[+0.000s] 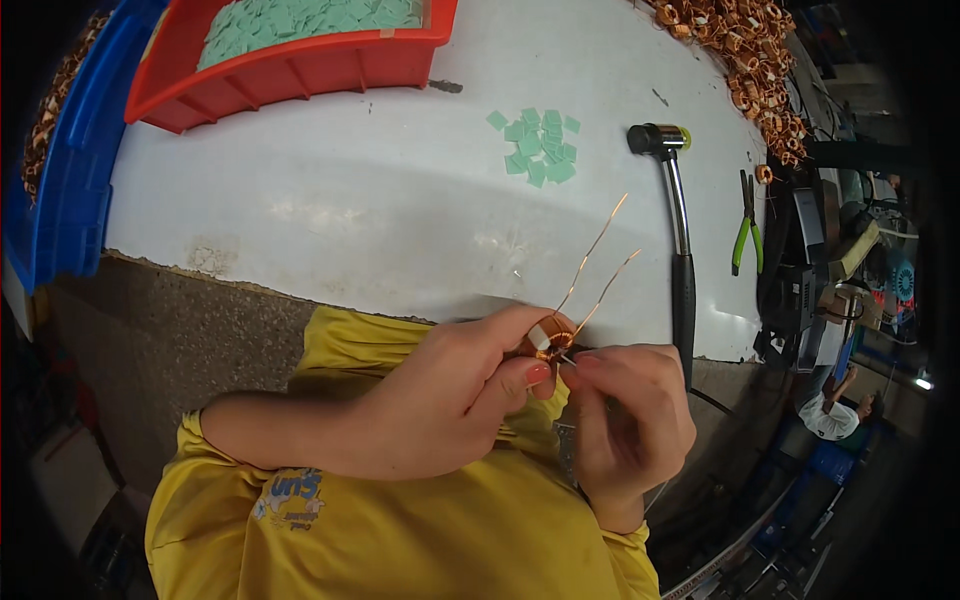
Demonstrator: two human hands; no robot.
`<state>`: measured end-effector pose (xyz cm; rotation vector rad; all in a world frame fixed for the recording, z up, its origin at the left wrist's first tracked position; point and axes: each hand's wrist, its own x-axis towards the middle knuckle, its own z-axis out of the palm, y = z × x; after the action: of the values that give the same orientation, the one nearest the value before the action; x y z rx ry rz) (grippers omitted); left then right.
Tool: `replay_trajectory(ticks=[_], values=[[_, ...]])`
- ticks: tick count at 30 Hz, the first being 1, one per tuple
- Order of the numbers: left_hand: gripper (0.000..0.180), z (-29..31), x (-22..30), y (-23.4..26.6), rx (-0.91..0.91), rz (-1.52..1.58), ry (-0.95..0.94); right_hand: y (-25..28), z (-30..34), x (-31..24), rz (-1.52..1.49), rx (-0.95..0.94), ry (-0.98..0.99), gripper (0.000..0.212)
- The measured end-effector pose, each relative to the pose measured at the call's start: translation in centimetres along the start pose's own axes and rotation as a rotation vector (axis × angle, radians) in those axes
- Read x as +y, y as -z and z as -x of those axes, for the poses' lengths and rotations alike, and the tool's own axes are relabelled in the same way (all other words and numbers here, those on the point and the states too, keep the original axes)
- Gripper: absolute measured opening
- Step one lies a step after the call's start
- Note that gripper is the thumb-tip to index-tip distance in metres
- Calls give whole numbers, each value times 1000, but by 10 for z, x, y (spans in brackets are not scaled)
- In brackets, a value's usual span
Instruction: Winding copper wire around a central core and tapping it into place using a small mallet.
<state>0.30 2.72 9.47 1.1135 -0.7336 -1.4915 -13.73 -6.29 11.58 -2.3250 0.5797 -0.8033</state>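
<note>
My left hand point(440, 390) grips a small ring coil point(550, 340) wound with copper wire, between thumb and fingers. A pale patch shows on the coil's side. Two long copper leads point(591, 256) stick up from it, away from me. Close against the coil's right side, my right hand point(640, 410) is closed in a pinch. A thin, light sliver shows at its fingertips, too small to name. Both hands are above my lap, just off the near edge of the white table point(380, 210).
Green square pieces point(540, 145) lie loose on the table; more fill a red bin point(350, 68). A mallet point(677, 210) and green-handled pliers point(746, 228) lie right. Copper coils point(745, 60) are heaped far right. A blue bin point(75, 170) stands left. Another person point(832, 415) sits farther right.
</note>
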Motion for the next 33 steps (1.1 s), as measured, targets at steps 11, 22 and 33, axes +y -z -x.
replay_trajectory(ticks=[11, 22, 33], values=[[29, 0, 3, 0, 39, -157, -58, -8, 0, -6, 257, 28, 77, 26], [30, -1, -8, -3, 108, -140, -149, -8, 1, -10, 378, -18, 161, 28], [32, 1, -2, -6, 104, -242, -226, -6, 0, -8, 335, 8, 147, 29]])
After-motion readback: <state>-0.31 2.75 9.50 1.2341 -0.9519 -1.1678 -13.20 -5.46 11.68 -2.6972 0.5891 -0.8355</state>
